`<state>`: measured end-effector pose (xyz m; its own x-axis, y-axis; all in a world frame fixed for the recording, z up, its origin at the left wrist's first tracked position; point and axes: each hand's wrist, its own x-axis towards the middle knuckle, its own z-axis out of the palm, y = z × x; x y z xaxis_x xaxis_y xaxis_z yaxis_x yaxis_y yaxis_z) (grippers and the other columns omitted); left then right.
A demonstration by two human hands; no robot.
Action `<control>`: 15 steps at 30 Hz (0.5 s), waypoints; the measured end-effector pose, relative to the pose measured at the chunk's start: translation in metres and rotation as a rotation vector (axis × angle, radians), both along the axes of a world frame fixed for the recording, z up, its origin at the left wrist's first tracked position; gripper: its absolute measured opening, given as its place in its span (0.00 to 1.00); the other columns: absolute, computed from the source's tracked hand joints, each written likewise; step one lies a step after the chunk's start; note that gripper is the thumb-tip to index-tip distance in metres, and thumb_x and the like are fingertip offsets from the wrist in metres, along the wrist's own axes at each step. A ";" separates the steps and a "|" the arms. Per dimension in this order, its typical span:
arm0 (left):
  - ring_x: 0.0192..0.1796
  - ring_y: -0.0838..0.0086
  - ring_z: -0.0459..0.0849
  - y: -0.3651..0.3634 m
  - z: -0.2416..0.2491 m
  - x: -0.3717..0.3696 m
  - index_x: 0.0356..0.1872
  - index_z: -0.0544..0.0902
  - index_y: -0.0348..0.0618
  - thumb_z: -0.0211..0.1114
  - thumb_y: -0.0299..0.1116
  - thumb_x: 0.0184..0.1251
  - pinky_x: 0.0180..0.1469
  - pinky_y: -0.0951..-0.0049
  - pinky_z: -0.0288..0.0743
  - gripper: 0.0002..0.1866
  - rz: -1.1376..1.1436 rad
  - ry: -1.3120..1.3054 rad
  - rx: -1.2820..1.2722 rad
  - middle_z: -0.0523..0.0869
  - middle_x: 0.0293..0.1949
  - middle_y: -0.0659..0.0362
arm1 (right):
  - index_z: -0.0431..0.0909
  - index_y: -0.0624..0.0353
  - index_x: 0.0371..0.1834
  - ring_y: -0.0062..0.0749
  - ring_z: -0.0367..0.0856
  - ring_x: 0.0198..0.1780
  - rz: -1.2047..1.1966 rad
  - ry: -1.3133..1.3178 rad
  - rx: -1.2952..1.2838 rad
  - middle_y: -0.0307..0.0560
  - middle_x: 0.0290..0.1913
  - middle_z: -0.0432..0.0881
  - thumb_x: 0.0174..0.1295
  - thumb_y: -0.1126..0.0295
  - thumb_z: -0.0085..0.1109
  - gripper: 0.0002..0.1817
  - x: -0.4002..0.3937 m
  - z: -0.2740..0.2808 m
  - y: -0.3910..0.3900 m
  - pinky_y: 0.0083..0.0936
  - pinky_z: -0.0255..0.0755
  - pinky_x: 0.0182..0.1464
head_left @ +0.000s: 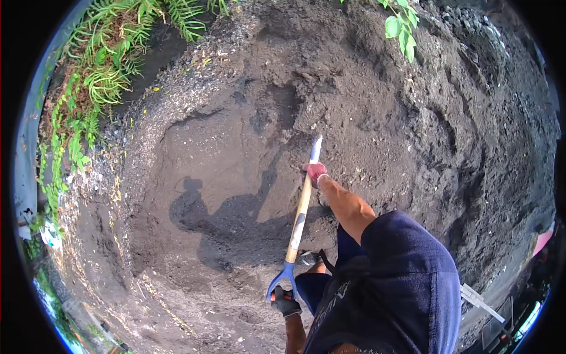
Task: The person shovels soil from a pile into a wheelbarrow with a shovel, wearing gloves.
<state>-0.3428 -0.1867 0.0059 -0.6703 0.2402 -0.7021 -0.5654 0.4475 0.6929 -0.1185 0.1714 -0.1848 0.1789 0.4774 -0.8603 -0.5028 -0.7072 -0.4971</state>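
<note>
A shovel (302, 206) with a pale wooden shaft slants across the middle of the head view. Its blue D-shaped grip (287, 272) is at the lower end, and a blue and whitish metal socket (316, 150) at the upper end. The blade cannot be made out against the dark soil. My left hand (286, 302), in a black glove, is closed around the D-grip. Higher up, my right hand (315, 172) in a red glove wraps around the shaft just below the socket.
Dark loose soil (365, 82) banks up ahead and to the right. A smoother hollow (200, 147) lies left of the shovel, crossed by my shadow (230, 212). Ferns (109, 76) edge the upper left. A leafy sprig (403, 29) hangs at the top. My shoe (309, 258) is near the shaft.
</note>
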 end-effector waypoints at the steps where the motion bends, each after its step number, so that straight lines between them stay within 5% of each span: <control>1: 0.19 0.79 0.69 -0.001 0.005 -0.007 0.27 0.72 0.49 0.64 0.30 0.55 0.22 0.73 0.68 0.07 -0.015 0.023 -0.018 0.70 0.20 0.66 | 0.78 0.63 0.29 0.36 0.78 0.22 -0.039 0.029 0.003 0.47 0.24 0.79 0.50 0.72 0.66 0.07 0.006 0.003 -0.016 0.33 0.75 0.23; 8: 0.20 0.80 0.72 0.025 0.019 -0.094 0.32 0.78 0.46 0.64 0.30 0.58 0.23 0.74 0.68 0.04 -0.488 0.103 -0.033 0.77 0.23 0.65 | 0.77 0.63 0.31 0.36 0.77 0.19 -0.325 0.018 0.064 0.47 0.19 0.77 0.55 0.72 0.59 0.05 0.047 0.028 -0.118 0.32 0.75 0.22; 15: 0.28 0.81 0.75 0.154 0.005 -0.116 0.30 0.78 0.45 0.66 0.30 0.57 0.30 0.78 0.70 0.05 -1.158 0.097 0.231 0.77 0.26 0.67 | 0.75 0.63 0.34 0.40 0.77 0.20 -1.063 0.213 0.097 0.49 0.22 0.76 0.56 0.70 0.60 0.08 0.105 0.038 -0.239 0.36 0.75 0.23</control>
